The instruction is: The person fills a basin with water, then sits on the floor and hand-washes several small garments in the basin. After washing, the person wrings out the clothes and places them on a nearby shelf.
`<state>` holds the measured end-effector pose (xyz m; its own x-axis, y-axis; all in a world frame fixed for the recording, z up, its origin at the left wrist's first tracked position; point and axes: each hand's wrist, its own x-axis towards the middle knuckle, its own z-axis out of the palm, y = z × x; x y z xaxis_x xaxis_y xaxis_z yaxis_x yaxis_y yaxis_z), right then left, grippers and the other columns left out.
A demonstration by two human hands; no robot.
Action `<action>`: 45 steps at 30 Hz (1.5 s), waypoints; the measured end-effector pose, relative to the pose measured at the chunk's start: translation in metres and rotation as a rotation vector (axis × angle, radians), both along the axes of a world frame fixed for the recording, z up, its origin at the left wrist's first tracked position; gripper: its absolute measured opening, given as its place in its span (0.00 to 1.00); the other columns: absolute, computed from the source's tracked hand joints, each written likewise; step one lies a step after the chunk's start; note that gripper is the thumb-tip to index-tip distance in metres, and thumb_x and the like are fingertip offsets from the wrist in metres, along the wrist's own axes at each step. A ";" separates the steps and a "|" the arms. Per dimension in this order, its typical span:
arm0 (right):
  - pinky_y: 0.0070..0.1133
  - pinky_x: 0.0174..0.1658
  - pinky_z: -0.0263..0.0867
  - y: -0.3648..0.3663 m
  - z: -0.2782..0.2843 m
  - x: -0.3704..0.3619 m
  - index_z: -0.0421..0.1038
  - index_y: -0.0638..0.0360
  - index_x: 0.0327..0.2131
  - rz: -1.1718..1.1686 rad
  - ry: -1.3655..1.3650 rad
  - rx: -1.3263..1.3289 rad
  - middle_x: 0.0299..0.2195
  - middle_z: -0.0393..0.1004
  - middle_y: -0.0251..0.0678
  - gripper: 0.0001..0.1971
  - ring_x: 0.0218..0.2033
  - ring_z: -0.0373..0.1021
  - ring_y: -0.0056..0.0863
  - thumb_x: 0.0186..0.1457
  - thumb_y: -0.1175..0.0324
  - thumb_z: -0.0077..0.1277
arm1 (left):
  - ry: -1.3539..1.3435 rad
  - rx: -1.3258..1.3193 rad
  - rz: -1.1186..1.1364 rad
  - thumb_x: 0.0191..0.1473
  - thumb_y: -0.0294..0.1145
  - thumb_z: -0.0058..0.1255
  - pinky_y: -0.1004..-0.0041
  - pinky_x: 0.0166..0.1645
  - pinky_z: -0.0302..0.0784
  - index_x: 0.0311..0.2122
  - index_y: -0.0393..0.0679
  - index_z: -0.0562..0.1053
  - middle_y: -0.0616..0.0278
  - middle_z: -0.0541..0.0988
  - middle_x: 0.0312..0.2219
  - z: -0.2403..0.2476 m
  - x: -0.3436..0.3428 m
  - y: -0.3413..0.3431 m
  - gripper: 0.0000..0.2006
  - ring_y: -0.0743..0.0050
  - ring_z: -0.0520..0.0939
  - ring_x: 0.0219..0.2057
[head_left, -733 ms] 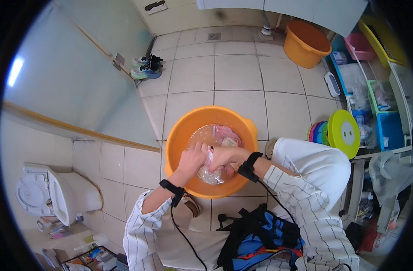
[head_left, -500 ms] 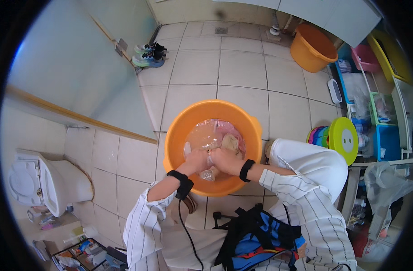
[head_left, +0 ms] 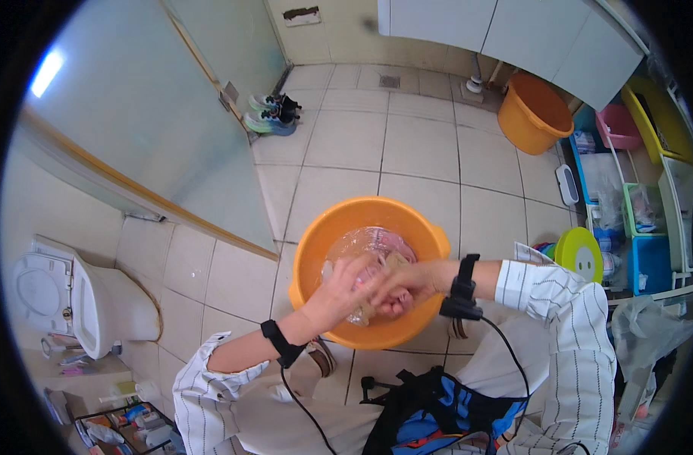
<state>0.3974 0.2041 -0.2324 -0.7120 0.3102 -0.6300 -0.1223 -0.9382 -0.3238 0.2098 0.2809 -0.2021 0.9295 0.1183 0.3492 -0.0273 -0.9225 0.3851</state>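
Note:
An orange plastic basin (head_left: 310,258) on the floor in front of me holds sudsy water with a pink cloth (head_left: 396,244) in it. A beige cloth (head_left: 396,261) lies at the far side of my right hand. Over the water, my left hand (head_left: 352,282) and my right hand (head_left: 409,288) press together, closed around a wet, pale piece of cloth that is mostly hidden between them. The right fingers curl underneath, palm turned partly up, while the left fingers lie across. Foam shows just below the hands. Black straps with cables circle both wrists.
A white toilet (head_left: 111,311) stands left, near a frosted glass door (head_left: 157,129). Sneakers (head_left: 274,117) sit by the door. An orange bucket (head_left: 532,121), a green-lidded stool (head_left: 578,254) and shelves with coloured bins (head_left: 651,262) line the right. A blue-black bag (head_left: 445,409) rests at my lap.
Both hands have lifted from the water, and the right has rolled so its fingers show underneath. My right forearm has swung outward. The view has shifted, so the basin appears lower and further right.

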 end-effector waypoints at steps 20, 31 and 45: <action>0.12 0.13 0.49 0.034 -0.013 0.000 0.61 0.52 0.19 -0.006 -0.320 0.361 0.12 0.56 0.23 0.12 0.12 0.54 0.10 0.51 0.64 0.51 | 0.102 0.512 0.217 0.43 0.34 0.51 0.70 0.16 0.69 0.21 0.44 0.66 0.62 0.69 0.14 -0.048 0.039 0.038 0.08 0.66 0.75 0.15; 0.30 0.32 0.69 0.041 -0.043 -0.008 0.77 0.55 0.27 0.628 -1.242 1.268 0.26 0.77 0.41 0.08 0.29 0.74 0.38 0.42 0.68 0.49 | 0.634 -0.352 0.414 0.43 0.33 0.52 0.61 0.31 0.75 0.25 0.36 0.74 0.46 0.77 0.23 -0.115 0.034 0.024 0.10 0.49 0.79 0.26; 0.28 0.30 0.68 0.022 -0.053 -0.014 0.76 0.54 0.24 0.369 -1.273 1.290 0.24 0.76 0.42 0.08 0.29 0.74 0.32 0.46 0.63 0.51 | 0.501 -0.520 0.458 0.39 0.30 0.58 0.61 0.40 0.72 0.43 0.40 0.68 0.47 0.76 0.29 -0.114 0.026 0.005 0.22 0.49 0.77 0.36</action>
